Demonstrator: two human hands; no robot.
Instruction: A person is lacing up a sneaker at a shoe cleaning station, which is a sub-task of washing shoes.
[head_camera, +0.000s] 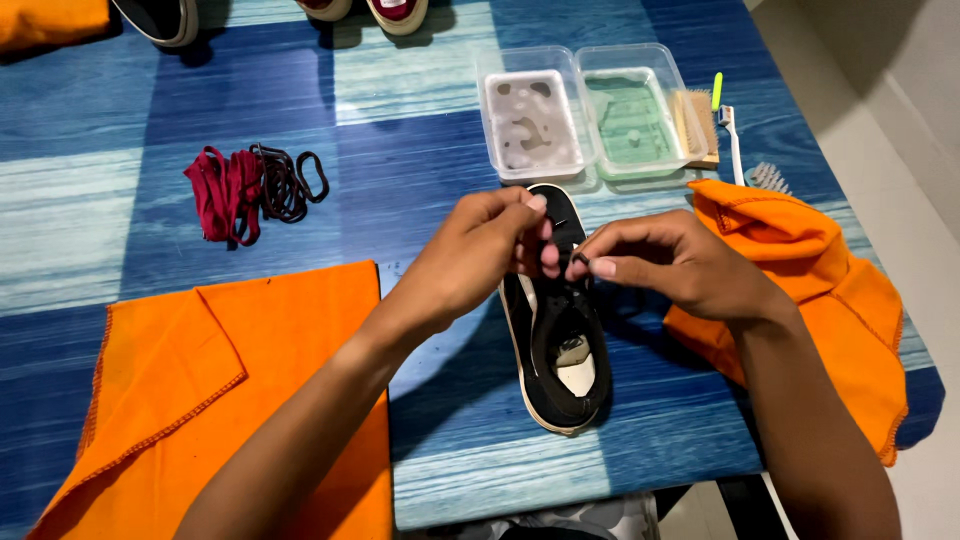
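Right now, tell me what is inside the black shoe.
The black shoe shows a dark lining and a pale heel insole patch. Left hand and right hand cover its lace area, so the toe interior stays hidden.

Black shoe (560, 350), white sole, under fingers (535, 215). Orange cloths (230, 400) either side. Dark red and black laces (250, 185) left of fingers. Bench (400, 90) blue-white checked.
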